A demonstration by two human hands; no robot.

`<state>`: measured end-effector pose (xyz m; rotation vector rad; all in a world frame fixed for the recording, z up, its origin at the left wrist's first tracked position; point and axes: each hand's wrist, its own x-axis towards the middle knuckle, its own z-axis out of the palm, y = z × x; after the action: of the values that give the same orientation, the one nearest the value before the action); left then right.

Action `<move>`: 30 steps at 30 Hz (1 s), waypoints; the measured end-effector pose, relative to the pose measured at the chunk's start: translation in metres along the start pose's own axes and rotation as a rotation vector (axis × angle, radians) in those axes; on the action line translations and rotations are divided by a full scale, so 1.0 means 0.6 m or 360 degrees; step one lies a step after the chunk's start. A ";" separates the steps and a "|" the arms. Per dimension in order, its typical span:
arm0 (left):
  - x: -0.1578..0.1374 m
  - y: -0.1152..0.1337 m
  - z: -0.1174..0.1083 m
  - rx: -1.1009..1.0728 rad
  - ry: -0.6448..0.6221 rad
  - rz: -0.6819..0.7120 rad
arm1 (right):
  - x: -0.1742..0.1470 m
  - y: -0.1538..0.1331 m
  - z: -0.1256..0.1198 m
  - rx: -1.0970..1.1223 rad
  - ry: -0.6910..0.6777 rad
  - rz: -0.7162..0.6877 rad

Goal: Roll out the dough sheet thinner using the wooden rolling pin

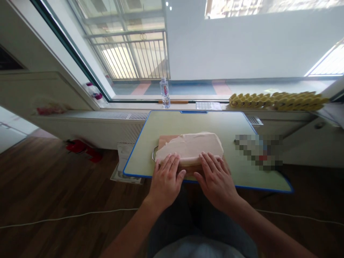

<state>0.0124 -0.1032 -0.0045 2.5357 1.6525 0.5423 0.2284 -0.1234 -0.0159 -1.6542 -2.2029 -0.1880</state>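
Observation:
A flat sheet of pale dough (195, 144) lies over a wooden cutting board (168, 138), its near edge turned up into a thin roll. My left hand (167, 176) rests on the left part of that roll, fingers stretched out side by side and thumb apart. On the right part of the roll lies my right hand (215, 175), its fingers also extended and thumb pointing inward. Both hands touch the dough from the near side without gripping it. A metal handle (154, 153) shows at the board's left end. The dough covers most of the board.
The board sits on a pale table (172, 122) with blue edging. A blurred-out item (258, 150) lies at its right. On the windowsill stand a clear bottle (165, 94) and yellow egg trays (279, 100). A red object (83, 148) and a pale cable (80, 215) are on the floor.

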 end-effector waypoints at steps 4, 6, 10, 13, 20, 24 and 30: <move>-0.003 -0.006 0.003 -0.0020 0.0020 0.0031 | 0.000 -0.004 -0.003 -0.0008 -0.0009 0.0016; -0.005 -0.011 0.008 -0.0039 0.0048 0.0054 | -0.001 -0.005 -0.006 0.0014 -0.0020 0.0024; 0.002 -0.019 0.019 -0.0113 0.0145 0.0016 | 0.008 -0.006 -0.011 0.0093 -0.0084 0.0098; 0.018 -0.023 0.020 -0.0155 0.0208 -0.0052 | 0.029 -0.004 -0.013 0.0184 -0.0154 0.0150; 0.059 -0.025 0.002 -0.0241 0.0158 0.0127 | 0.062 0.039 -0.026 0.0263 -0.0215 0.0100; 0.108 -0.032 0.008 -0.0316 0.0420 0.0064 | 0.074 0.102 -0.031 0.0251 -0.0239 0.0338; 0.244 -0.056 0.037 -0.0066 0.0014 -0.0257 | 0.133 0.197 -0.016 0.0544 -0.0427 0.0973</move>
<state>0.0431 0.0453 0.0041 2.3474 1.8084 0.5675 0.3236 -0.0194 0.0089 -2.1299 -1.6550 0.5677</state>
